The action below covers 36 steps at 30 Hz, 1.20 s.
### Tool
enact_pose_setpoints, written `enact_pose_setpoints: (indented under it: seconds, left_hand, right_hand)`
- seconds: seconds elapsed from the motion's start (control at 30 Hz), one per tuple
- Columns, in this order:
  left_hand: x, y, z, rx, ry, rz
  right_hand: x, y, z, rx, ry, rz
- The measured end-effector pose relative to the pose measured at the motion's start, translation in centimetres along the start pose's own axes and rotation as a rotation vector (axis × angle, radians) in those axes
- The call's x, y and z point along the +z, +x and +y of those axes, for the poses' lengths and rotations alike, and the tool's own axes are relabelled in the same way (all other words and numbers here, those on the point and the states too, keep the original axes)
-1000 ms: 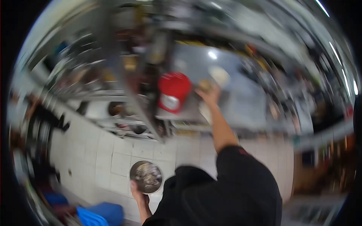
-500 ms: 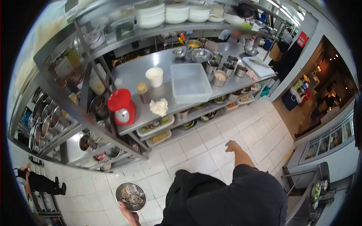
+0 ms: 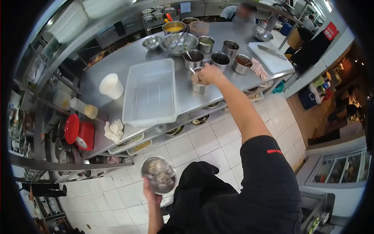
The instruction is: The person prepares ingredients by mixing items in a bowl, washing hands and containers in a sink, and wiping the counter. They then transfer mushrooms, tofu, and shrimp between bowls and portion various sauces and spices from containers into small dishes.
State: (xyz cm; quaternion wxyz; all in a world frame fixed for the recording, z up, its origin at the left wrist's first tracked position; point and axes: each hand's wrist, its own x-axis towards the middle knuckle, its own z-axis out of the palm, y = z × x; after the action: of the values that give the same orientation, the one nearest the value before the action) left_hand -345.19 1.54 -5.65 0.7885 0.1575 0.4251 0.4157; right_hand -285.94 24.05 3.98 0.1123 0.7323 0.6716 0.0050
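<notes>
A metal bowl (image 3: 158, 175) with pale, stringy food in it hangs low over the floor, and my left hand (image 3: 151, 192) grips its near rim. My right hand (image 3: 210, 74) reaches over the steel counter at the opening of a metal pot (image 3: 201, 88). Its fingers are bent together over the contents; whether they pinch something is too small to tell. A spoon handle sticks out at the pot's left edge. Close behind stand metal pots with dark sauce (image 3: 193, 58) and a pot of reddish-brown sauce (image 3: 242, 64).
On the counter (image 3: 136, 50) sit a clear plastic tub (image 3: 150, 93), a white bucket (image 3: 111, 86), a red scale (image 3: 80, 132) and a crumpled cloth (image 3: 113, 131). A knife (image 3: 271, 51) lies on a white board (image 3: 269, 60). A co-worker (image 3: 237, 15) is beyond the counter.
I have come closer to the counter. My right hand has gone from over the floor to the pot. My left hand has brought the bowl forward, still holding it.
</notes>
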Motion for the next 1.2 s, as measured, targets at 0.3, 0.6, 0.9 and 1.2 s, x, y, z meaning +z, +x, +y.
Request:
enact_pose_setpoints:
  seconds: [0.3, 0.6, 0.9, 1.2]
  left_hand:
    - [20.6, 10.7, -7.5, 0.006, 0.065, -0.082]
    - [13.9, 9.7, -10.2, 0.18, 0.009, 0.043]
    - [1.2, -6.8, 0.4, 0.427, 0.102, 0.344]
    - [-7.0, -18.0, 6.4, 0.681, 0.168, 0.455]
  right_hand:
    - [3.0, 1.1, 2.7, -0.079, 0.294, 0.151]
    - [5.1, -9.1, 2.2, 0.231, 2.055, 0.629]
    - [-28.5, -37.6, 2.9, -0.369, 1.547, 1.137]
    - [-12.3, -37.1, -49.8, -0.31, 0.709, 0.813]
